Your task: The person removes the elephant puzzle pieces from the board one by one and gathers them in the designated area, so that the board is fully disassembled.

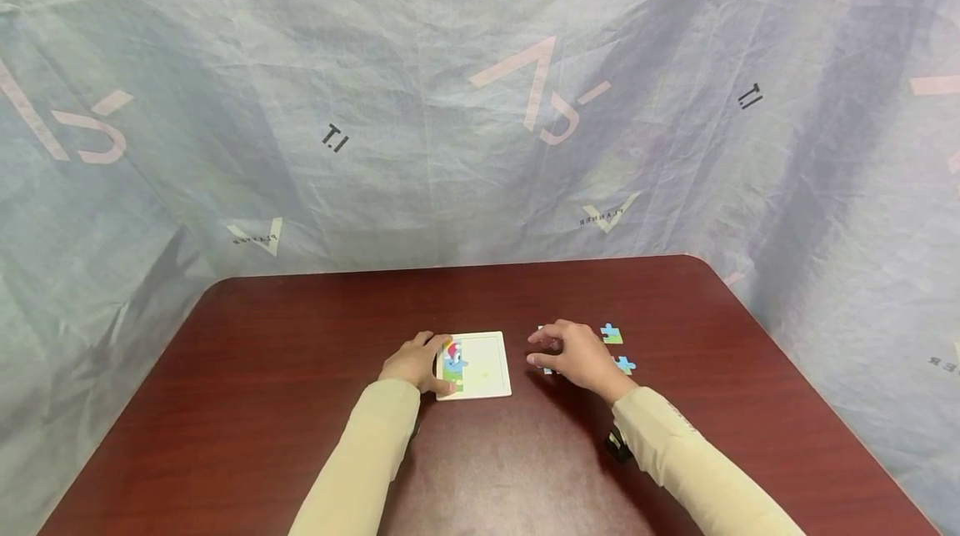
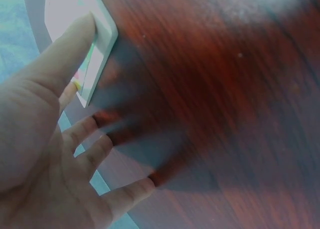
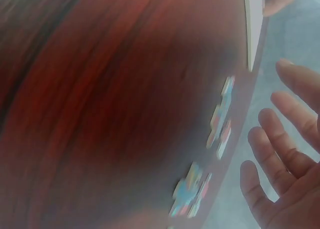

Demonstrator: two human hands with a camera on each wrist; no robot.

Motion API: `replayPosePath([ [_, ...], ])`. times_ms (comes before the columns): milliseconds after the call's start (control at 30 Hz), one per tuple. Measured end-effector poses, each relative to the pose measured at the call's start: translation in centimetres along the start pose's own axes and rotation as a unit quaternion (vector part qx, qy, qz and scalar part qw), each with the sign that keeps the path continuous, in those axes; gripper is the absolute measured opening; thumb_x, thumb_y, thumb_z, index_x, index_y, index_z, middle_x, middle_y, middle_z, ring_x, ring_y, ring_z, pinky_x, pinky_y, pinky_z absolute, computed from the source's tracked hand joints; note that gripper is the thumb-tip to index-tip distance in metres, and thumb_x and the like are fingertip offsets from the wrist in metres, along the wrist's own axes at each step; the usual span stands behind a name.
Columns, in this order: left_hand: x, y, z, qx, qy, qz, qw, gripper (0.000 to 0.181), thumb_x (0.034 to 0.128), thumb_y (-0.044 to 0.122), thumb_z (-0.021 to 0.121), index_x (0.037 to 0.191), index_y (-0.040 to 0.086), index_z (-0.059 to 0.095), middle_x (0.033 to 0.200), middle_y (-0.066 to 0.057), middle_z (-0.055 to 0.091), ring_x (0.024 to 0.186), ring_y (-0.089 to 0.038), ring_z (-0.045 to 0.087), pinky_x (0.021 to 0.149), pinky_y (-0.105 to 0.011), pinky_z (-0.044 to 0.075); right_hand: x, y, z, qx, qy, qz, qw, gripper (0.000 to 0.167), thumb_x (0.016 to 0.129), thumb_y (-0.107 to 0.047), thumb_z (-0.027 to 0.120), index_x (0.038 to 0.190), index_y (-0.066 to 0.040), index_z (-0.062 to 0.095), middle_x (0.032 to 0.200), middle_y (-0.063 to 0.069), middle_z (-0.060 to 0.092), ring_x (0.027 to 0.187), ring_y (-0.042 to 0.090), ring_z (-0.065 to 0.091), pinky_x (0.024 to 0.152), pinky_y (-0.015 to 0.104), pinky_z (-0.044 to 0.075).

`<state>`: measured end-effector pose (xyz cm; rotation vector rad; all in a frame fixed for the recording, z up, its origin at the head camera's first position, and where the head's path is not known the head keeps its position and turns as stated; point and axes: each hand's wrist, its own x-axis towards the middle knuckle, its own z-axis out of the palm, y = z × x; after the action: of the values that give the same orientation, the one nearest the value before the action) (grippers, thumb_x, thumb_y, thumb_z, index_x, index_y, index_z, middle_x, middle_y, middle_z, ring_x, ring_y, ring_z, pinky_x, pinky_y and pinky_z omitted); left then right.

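Observation:
A white square puzzle tray (image 1: 489, 368) lies flat on the table, with a colourful picture section (image 1: 454, 363) of a blue figure fitted along its left side. My left hand (image 1: 408, 363) rests at that side, thumb and index finger spread onto the frame; its other fingers stretch out beside the tray (image 2: 75, 4) in the left wrist view. Right of the tray, my right hand (image 1: 581, 355) hovers over loose jigsaw pieces (image 3: 187, 189), fingers relaxed and holding nothing. Other loose pieces show past it, a blue-green one (image 1: 612, 334) and another (image 1: 626, 365). The hand partly hides some pieces.
The dark red wooden table (image 1: 285, 386) has rounded far corners. Grey printed cloth (image 1: 420, 144) hangs behind it and along both sides. A small black object (image 1: 618, 446) shows under the right wrist.

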<state>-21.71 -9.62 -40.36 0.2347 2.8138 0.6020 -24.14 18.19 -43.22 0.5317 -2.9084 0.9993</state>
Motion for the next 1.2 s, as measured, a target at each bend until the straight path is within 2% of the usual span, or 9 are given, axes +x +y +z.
replayPosePath([
  [433,0.0,-0.2,-0.1,-0.003,0.003,-0.001,1.0000,0.077,0.0843,0.022,0.086,0.150,0.009,0.048,0.154,-0.021,0.041,0.138,-0.043,0.044,0.103,-0.060,0.043,1.8,-2.8,2.5,-0.008,0.002,0.012,0.9999,0.019,0.085,-0.021,0.085,0.101,-0.014,0.078,0.092,-0.002,0.067,0.080,0.014,0.058,0.072,0.035,0.051],
  [733,0.2,-0.2,0.0,-0.005,0.002,-0.007,1.0000,0.077,0.0842,0.023,0.086,0.150,0.010,0.048,0.154,-0.021,0.041,0.139,-0.042,0.043,0.105,-0.060,0.042,2.6,-4.6,3.4,-0.009,0.004,-0.001,1.0000,0.018,0.085,-0.023,0.085,0.099,-0.013,0.079,0.087,0.002,0.064,0.075,0.014,0.055,0.066,0.034,0.048],
  [1200,0.1,-0.1,0.1,-0.002,-0.005,-0.012,0.9999,0.078,0.0846,0.025,0.086,0.150,0.010,0.048,0.154,-0.020,0.041,0.139,-0.042,0.042,0.105,-0.062,0.041,3.6,-7.1,4.9,-0.024,-0.032,-0.003,0.9992,0.020,0.085,-0.024,0.083,0.101,-0.012,0.079,0.093,0.005,0.070,0.080,0.017,0.064,0.062,0.033,0.049],
])
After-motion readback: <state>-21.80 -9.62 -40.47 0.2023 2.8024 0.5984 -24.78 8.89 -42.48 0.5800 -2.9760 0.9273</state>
